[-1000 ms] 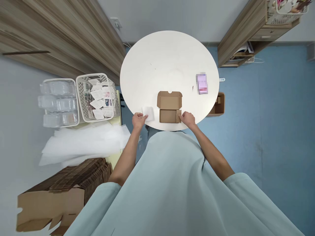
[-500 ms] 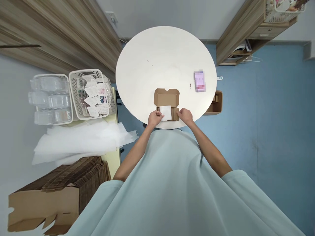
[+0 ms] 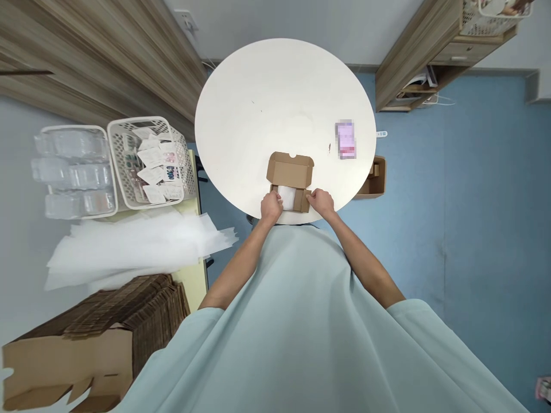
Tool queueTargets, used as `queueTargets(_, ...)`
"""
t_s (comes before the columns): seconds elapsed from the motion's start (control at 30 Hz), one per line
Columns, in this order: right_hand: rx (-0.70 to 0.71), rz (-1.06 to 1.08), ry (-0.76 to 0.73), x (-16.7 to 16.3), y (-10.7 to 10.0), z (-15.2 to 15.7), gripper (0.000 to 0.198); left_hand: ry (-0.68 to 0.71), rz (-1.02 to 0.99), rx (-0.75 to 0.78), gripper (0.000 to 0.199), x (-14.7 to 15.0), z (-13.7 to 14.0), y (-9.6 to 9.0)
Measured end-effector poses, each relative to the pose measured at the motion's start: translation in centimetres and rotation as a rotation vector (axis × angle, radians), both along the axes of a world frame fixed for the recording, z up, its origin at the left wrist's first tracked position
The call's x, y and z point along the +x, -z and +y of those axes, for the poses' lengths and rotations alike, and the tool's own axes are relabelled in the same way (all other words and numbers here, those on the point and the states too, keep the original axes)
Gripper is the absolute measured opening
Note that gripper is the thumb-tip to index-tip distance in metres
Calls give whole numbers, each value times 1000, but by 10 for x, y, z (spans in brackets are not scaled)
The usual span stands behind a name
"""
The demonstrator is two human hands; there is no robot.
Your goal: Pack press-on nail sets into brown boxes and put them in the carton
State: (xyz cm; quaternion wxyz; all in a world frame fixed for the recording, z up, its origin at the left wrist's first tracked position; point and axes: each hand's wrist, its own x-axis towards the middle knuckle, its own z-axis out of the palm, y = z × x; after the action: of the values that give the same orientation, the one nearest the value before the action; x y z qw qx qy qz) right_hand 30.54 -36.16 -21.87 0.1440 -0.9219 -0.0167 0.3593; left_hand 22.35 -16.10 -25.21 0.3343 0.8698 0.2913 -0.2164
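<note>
A small brown cardboard box [image 3: 290, 171] lies near the front edge of the round white table, its lid folded back away from me. Inside its left part sits a flat white packet [image 3: 286, 198]; a cardboard flap covers the right part. My left hand [image 3: 271, 207] is closed at the box's left end, fingers curled beside the packet's left edge. Whether its fingertips grip the box wall or the packet is hidden. At the right end, my right hand [image 3: 321, 202] pinches the edge of the box's side flap.
A phone-like pixelated item [image 3: 345, 139] lies on the table's right side. Left stand a basket of carded items [image 3: 148, 166], a basket of clear plastic packs [image 3: 80, 172], white sheets [image 3: 138, 244] and stacked flat cardboard boxes [image 3: 69, 355]. An open carton [image 3: 379, 178] stands right, below the table.
The white packet has gone lower into the box, and its left part is now behind my left hand. My left fingers have curled in more. The whole view has shifted slightly.
</note>
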Motion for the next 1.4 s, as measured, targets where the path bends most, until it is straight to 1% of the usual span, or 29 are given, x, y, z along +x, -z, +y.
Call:
queueTargets(0.07,-27,10,-6,0,1,1,19,44,7,29,19,0,-3,-2)
queueTargets(0.2,-75,52,-40,-1,4,3,31,145,55,86,25,-2,-8,-8)
queueTargets(0.27,-80,66,-45,-1,4,4,35,168,9,117,26,-4,-7,-12)
queueTargets(0.33,-76,79,-44,-2,4,6,36,144,-86,150,29,-6,-2,-14)
queueTargets(0.4,-71,91,-48,-2,4,8,35,74,-140,167,35,-9,5,-13)
queueTargets(0.47,-71,94,-56,-3,4,10,34,17,-111,137,35,-10,13,-12)
queueTargets(0.57,-82,82,-70,-2,6,12,28,15,-37,58,27,-13,20,-8)
queueTargets(0.7,-111,41,-104,0,11,13,16,22,-16,7,23,-21,17,-5)
queueTargets(0.77,-128,21,-134,0,12,14,14,8,-11,-4,22,-25,12,-4)
queueTargets(0.93,-171,-19,-184,-2,9,22,26,-28,-24,-22,19,-30,4,-2)
queueTargets(1.07,-176,-25,-190,-3,7,25,27,-49,-32,-33,19,-30,4,-2)
queueTargets(1.3,-165,-41,-184,-4,13,12,23,-89,11,-87,24,-28,11,0)
queueTargets(1.33,-158,-39,-172,-4,13,10,23,-91,10,-90,26,-26,13,-1)
queueTargets(1.4,-133,-42,-134,-2,13,6,32,-113,-24,-71,32,-21,18,-3)
